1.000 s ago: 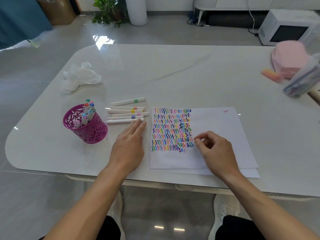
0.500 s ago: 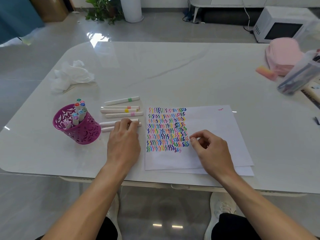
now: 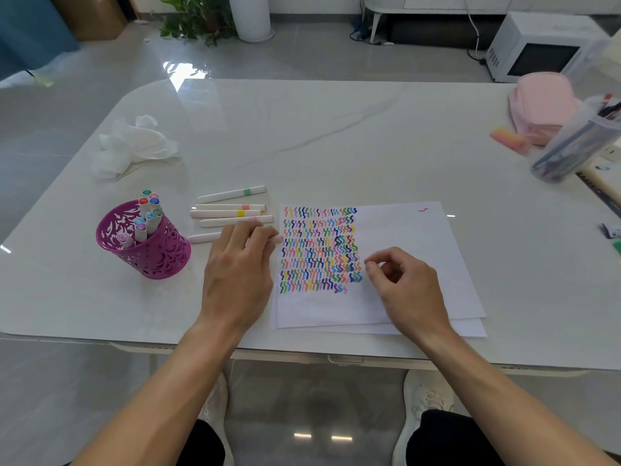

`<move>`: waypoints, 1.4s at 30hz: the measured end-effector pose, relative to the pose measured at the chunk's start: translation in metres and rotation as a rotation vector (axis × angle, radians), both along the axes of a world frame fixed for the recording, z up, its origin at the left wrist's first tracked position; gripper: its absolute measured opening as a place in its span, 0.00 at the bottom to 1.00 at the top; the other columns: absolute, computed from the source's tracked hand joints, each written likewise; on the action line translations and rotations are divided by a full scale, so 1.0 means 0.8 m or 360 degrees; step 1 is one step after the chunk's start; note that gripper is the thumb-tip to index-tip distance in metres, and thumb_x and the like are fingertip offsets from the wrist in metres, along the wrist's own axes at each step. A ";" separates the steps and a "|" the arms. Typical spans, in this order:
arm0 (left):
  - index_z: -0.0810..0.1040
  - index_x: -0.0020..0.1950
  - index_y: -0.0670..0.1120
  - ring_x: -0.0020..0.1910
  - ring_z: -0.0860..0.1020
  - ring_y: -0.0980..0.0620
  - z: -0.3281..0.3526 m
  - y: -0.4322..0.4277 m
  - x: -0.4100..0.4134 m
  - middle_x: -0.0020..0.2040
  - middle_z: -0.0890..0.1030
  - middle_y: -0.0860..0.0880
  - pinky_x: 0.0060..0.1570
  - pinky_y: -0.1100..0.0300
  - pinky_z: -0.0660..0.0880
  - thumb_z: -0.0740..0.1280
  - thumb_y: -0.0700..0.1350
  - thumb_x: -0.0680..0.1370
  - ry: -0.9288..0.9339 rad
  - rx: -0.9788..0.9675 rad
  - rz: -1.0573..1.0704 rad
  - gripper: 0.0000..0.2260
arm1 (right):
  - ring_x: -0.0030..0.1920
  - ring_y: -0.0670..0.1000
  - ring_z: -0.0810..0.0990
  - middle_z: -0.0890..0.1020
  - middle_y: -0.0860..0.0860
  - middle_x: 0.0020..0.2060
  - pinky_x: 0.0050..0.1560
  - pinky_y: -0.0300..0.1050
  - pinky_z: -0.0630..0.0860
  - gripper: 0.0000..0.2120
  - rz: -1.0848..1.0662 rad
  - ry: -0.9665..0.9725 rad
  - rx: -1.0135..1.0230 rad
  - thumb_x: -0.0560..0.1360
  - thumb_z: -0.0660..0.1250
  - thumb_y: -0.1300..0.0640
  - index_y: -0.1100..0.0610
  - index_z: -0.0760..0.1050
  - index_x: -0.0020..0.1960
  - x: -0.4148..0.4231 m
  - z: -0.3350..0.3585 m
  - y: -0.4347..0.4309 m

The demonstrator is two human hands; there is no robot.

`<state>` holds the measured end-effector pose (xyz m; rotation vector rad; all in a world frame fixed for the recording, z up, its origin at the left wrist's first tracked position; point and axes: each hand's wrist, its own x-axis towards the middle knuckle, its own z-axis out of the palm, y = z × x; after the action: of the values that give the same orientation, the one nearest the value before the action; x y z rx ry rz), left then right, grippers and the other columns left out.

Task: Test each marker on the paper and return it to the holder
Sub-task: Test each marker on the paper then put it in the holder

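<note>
A magenta cut-out holder (image 3: 148, 250) stands at the left with several capped markers upright in it. To its right, several white markers (image 3: 232, 207) lie in a row on the table. My left hand (image 3: 238, 270) lies over the nearest white marker (image 3: 205, 237), fingers curled on it; its ends stick out on both sides. The paper (image 3: 403, 237) carries a block of coloured squiggles (image 3: 319, 248). On the paper beside the squiggles rests my right hand (image 3: 406, 290), loosely curled and holding nothing.
A crumpled white tissue (image 3: 131, 146) lies at the back left. At the right edge are a pink pouch (image 3: 541, 102), an orange eraser (image 3: 509, 139) and a clear case of pens (image 3: 571, 149). A microwave (image 3: 537, 48) sits on the floor beyond.
My left hand slid from flat beside the row onto the nearest markers and drew one towards me, its fingers now closing over it. My right hand has barely moved.
</note>
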<state>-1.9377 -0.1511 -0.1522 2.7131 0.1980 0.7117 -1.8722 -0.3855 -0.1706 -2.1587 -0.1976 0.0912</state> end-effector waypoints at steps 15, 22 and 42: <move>0.79 0.58 0.43 0.51 0.84 0.49 0.041 -0.049 -0.006 0.48 0.85 0.48 0.54 0.55 0.80 0.67 0.35 0.80 0.0029 -0.1648 -0.0381 0.08 | 0.53 0.43 0.82 0.84 0.41 0.50 0.56 0.36 0.76 0.21 0.0565 -0.0264 0.0116 0.74 0.73 0.40 0.48 0.79 0.63 -0.015 0.024 0.010; 0.81 0.51 0.47 0.44 0.85 0.53 0.029 -0.060 -0.011 0.42 0.86 0.52 0.49 0.57 0.81 0.72 0.40 0.78 0.0339 -0.1464 -0.0363 0.03 | 0.42 0.48 0.82 0.84 0.44 0.43 0.43 0.52 0.80 0.17 0.0721 -0.0479 -0.0205 0.80 0.62 0.38 0.48 0.79 0.59 -0.012 0.016 0.005; 0.83 0.55 0.49 0.42 0.76 0.57 0.009 -0.056 -0.016 0.42 0.81 0.57 0.42 0.67 0.71 0.65 0.43 0.82 0.0501 -0.0494 -0.0589 0.08 | 0.30 0.54 0.75 0.76 0.46 0.30 0.31 0.50 0.72 0.18 0.0888 -0.0665 -0.0661 0.83 0.51 0.39 0.50 0.71 0.48 -0.019 0.014 0.001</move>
<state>-1.9503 -0.1962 -0.1446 2.4464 -0.1132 0.1331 -1.8875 -0.3846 -0.1593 -2.4507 -1.1041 -0.0043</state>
